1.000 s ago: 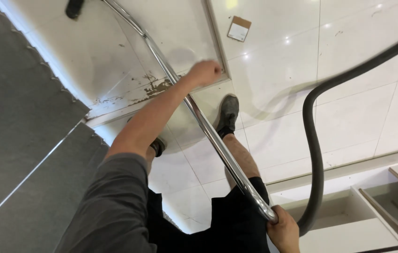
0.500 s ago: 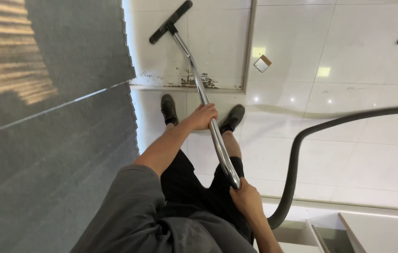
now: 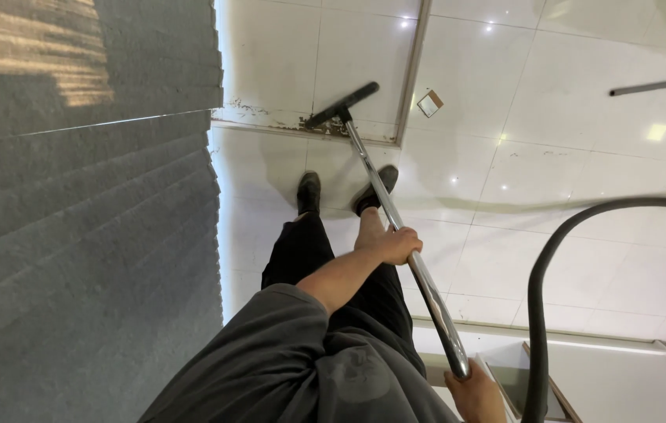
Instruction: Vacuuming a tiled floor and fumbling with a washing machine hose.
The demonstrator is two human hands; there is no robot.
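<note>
A long shiny metal vacuum tube (image 3: 380, 196) runs from the bottom of the view up to a black floor nozzle (image 3: 341, 106). The nozzle rests on a dirty, stained strip of white tile (image 3: 270, 116) beside a metal floor strip (image 3: 411, 70). My left hand (image 3: 396, 244) is wrapped around the middle of the tube, arm stretched out in a grey sleeve. My right hand (image 3: 474, 395) grips the tube's near end at the bottom edge. A black hose (image 3: 537, 313) curves away from there to the right.
A grey ribbed wall panel (image 3: 82, 235) fills the left side. My dark shoes (image 3: 309, 192) stand on glossy white tiles just short of the nozzle. A small cardboard piece (image 3: 429, 103) lies past the floor strip. White shelving (image 3: 623, 376) sits bottom right; a dark rod (image 3: 658, 84) top right.
The view has swung, so the wall now fills more of the left. The nozzle has come back toward my feet along the dirty strip. Both hands keep their grip on the tube.
</note>
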